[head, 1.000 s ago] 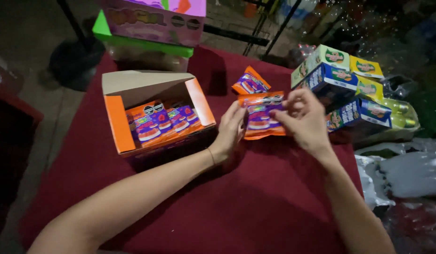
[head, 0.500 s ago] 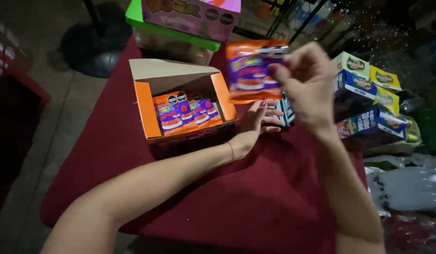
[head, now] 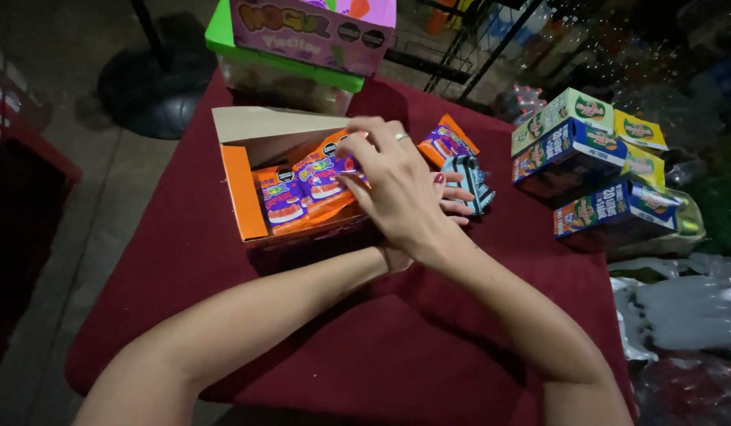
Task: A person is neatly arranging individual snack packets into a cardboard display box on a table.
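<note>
Orange carton [head: 241, 192] flanked by stacked boxes [head: 584, 158].

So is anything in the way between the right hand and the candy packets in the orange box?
Nothing visible. The right hand reaches across over the left hand and its fingers are already at the candy packets standing in the open orange box. The box flap is folded back, so the opening is clear.
</note>
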